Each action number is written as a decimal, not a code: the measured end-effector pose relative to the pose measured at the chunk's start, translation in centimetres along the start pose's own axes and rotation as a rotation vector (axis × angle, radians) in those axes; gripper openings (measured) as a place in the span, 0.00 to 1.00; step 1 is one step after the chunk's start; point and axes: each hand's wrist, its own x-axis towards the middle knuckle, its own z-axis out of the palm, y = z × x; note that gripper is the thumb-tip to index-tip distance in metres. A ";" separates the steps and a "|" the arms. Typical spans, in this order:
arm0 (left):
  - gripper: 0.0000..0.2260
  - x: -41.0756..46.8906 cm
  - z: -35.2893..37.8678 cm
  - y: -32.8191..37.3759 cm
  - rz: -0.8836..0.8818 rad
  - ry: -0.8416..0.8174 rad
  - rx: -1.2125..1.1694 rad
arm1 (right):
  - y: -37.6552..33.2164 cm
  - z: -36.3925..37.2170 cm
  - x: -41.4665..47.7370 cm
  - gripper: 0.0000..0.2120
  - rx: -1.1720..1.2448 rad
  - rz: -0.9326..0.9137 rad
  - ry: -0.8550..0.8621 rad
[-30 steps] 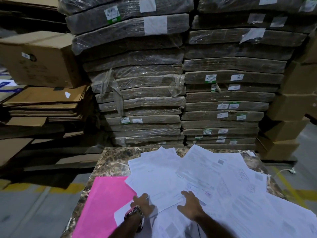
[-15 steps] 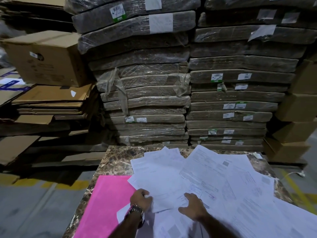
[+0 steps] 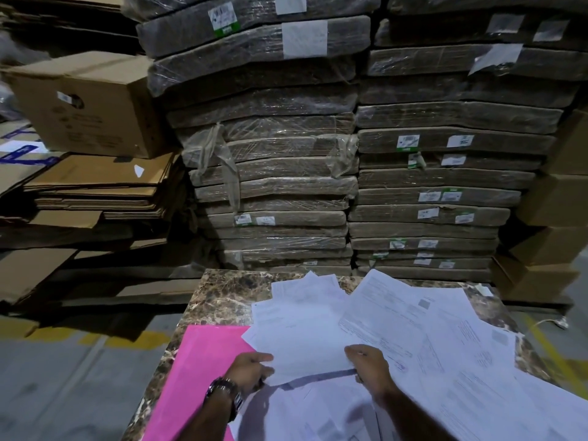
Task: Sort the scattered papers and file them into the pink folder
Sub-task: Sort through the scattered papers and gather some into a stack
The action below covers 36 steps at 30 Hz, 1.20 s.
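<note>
Several white printed papers [image 3: 439, 342] lie scattered and overlapping across a brown marble table [image 3: 219, 297]. A pink folder [image 3: 197, 377] lies flat at the table's left side, partly under the papers. My left hand [image 3: 251, 370], with a watch on the wrist, pinches the near left corner of one sheet [image 3: 305, 342]. My right hand [image 3: 369, 364] grips the same sheet's near right edge. The sheet's near edge is lifted off the pile and casts a shadow beneath it.
Tall stacks of plastic-wrapped flat cardboard bundles [image 3: 273, 173] rise right behind the table. A cardboard box [image 3: 82, 103] sits on flattened cartons [image 3: 95, 189] at the left. More boxes [image 3: 553, 218] stand at the right. Grey floor with yellow lines [image 3: 95, 338] lies to the left.
Both hands went from resting on the papers to holding one sheet by its near edge, which has lifted off the pile. The camera view shifted slightly.
</note>
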 end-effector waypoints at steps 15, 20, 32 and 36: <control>0.10 1.1 -0.5 -0.5 0.062 -0.087 0.034 | 1.6 -1.2 -1.4 0.19 0.086 0.053 -0.218; 0.10 0.0 0.8 -0.3 0.057 -0.079 0.145 | 2.2 -2.6 -0.6 0.06 0.059 0.015 -0.137; 0.08 -2.4 5.8 -1.9 0.102 0.155 0.160 | 5.0 -5.4 1.6 0.08 -0.051 -0.084 -0.131; 0.09 -1.8 6.1 -2.0 0.142 0.166 0.186 | 5.9 -5.0 2.5 0.15 -0.073 -0.072 -0.190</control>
